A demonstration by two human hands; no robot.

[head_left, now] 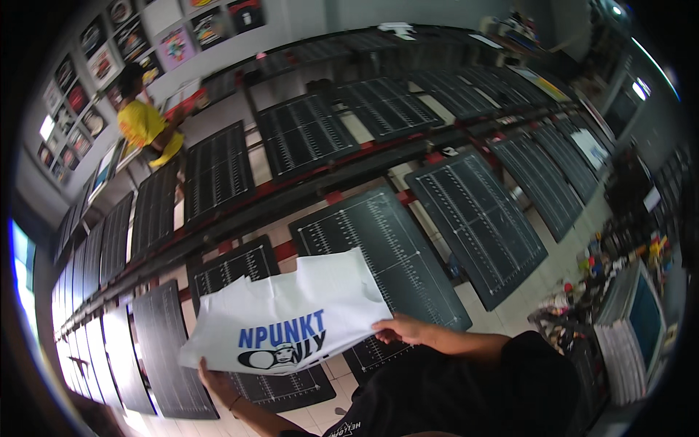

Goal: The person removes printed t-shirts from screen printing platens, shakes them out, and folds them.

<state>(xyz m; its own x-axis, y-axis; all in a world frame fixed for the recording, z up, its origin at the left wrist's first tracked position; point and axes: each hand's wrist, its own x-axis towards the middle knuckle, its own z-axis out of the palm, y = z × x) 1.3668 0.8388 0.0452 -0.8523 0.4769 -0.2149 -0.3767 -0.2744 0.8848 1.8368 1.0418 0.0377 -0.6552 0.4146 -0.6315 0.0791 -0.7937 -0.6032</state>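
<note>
A white shirt panel (pixel 306 288) with blue lettering and a black cartoon drawing is stretched between my two hands. My left hand (pixel 211 375) is closed on its near left corner. At the near right corner, my right hand (pixel 399 329) pinches the edge, fingers bent around the cloth. The panel's far edge has notched, curved cuts and lies over a black printing board (pixel 393 247) marked with white ruled lines. Part of a second black board (pixel 237 269) shows behind the panel. The cloth sags and creases slightly between my hands.
More black boards (pixel 477 226) stand in long rows on dark rails with red parts. A person in a yellow shirt (pixel 149 131) stands at the far left. Stacked framed screens (pixel 630 342) and cluttered bottles (pixel 561 302) are at the right. Sample prints (pixel 175 45) cover the wall.
</note>
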